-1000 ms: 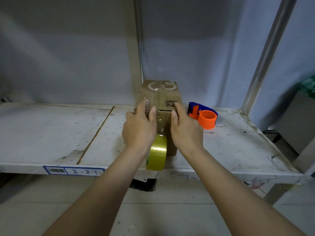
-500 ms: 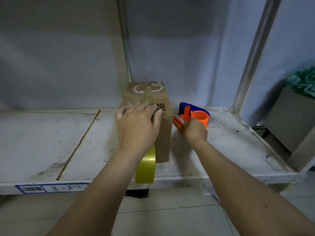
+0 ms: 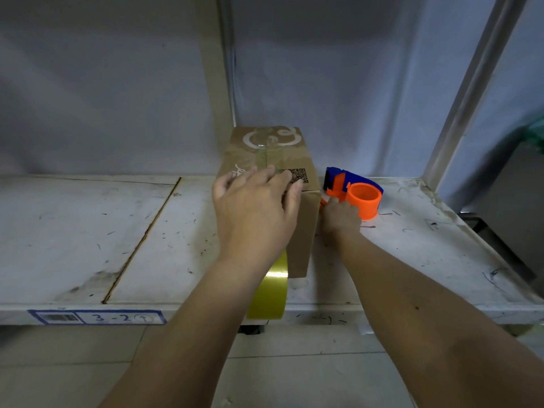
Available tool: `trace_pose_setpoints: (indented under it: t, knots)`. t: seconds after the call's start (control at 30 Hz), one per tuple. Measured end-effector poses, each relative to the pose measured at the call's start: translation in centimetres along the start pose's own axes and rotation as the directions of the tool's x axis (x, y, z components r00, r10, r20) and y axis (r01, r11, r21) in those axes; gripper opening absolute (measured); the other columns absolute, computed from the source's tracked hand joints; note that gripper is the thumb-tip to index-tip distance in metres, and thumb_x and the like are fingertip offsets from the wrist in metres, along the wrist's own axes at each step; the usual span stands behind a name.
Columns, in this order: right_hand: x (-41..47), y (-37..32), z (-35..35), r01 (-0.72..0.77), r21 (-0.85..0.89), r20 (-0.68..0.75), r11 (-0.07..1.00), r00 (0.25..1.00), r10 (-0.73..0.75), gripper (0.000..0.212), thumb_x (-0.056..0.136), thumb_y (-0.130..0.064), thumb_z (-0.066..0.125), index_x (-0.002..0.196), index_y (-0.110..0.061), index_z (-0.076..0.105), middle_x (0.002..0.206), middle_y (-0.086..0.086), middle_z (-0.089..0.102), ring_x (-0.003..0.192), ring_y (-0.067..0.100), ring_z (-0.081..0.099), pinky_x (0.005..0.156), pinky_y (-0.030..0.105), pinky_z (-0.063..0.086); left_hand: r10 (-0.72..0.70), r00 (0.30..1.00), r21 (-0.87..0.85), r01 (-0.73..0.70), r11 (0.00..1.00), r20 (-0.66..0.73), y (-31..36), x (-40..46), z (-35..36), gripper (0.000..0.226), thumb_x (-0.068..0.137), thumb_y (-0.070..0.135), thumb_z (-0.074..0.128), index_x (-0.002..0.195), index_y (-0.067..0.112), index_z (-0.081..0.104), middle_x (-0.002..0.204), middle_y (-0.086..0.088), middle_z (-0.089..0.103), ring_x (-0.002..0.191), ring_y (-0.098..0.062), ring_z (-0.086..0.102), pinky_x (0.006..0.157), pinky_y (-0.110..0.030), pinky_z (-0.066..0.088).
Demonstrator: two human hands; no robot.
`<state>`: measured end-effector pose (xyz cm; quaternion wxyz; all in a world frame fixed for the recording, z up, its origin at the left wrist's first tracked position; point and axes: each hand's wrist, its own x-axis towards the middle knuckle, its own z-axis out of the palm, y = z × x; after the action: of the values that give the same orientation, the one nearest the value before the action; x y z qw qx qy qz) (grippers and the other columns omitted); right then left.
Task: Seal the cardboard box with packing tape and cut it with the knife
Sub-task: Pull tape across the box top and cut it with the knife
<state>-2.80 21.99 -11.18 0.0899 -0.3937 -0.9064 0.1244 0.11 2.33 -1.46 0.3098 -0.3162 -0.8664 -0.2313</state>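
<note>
The brown cardboard box [image 3: 297, 231] stood on the scuffed white shelf [image 3: 88, 237], pressed flat by the left hand [image 3: 253, 213], fingers spread. The right hand [image 3: 340, 214] was closed on something orange beside the orange-and-blue tape dispenser [image 3: 357, 192]. A yellowish tape roll [image 3: 269, 290] hung down the box's near face.

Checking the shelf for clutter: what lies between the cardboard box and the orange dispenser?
In the head view, only the right hand, closing on a small orange item, lies between the cardboard box and the orange dispenser.

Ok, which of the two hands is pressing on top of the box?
The left hand, spread flat over the cardboard box near its QR code. The right hand is down on the shelf beside the orange dispenser.
</note>
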Motion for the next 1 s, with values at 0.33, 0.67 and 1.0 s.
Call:
trace_pose_setpoints:
  t: [0.33, 0.67, 1.0]
  knots:
    - [-5.5, 2.7, -6.3, -0.248, 0.775, 0.267, 0.581, 0.962, 0.056, 0.039, 0.091, -0.012, 0.061, 0.124, 0.002, 0.046, 0.097, 0.015, 0.060, 0.071, 0.022, 0.065, 0.053, 0.029, 0.051, 0.018, 0.978, 0.023, -0.023, 0.999, 0.209, -0.1, -0.1, -1.8, 0.047, 0.101, 0.042, 0.024, 0.136, 0.029, 0.051, 0.146, 0.004, 0.049, 0.141, -0.018, 0.035, 0.117, -0.044, 0.005]
    - [-12.9, 3.8, -13.0, -0.284, 0.959, 0.274, 0.017, 0.909, -0.313, 0.026, 0.096, -0.001, 0.044, 0.121, -0.006, 0.048, 0.086, 0.011, 0.056, 0.066, 0.018, 0.055, 0.067, 0.033, 0.052, -0.176, 0.982, -0.192, 0.161, 0.968, -0.063, 1.0, -4.2, -3.5, 0.031, 0.096, 0.022, 0.043, 0.116, 0.010, 0.063, 0.129, -0.010, 0.056, 0.127, -0.027, 0.044, 0.105, -0.042, 0.037]
    - [-16.6, 0.5, -14.7, 0.333, 0.762, -0.088, 0.555, 0.903, -0.421, 0.025, 0.099, -0.022, 0.045, 0.121, -0.010, 0.050, 0.090, 0.005, 0.069, 0.077, 0.018, 0.072, 0.080, 0.037, 0.060, -0.588, 0.643, -0.372, 0.765, 0.526, 0.491, 1.9, -5.6, -3.9, 0.048, 0.091, 0.037, 0.052, 0.128, 0.008, 0.042, 0.114, -0.003, 0.056, 0.101, -0.027, 0.056, 0.074, -0.032, 0.039]
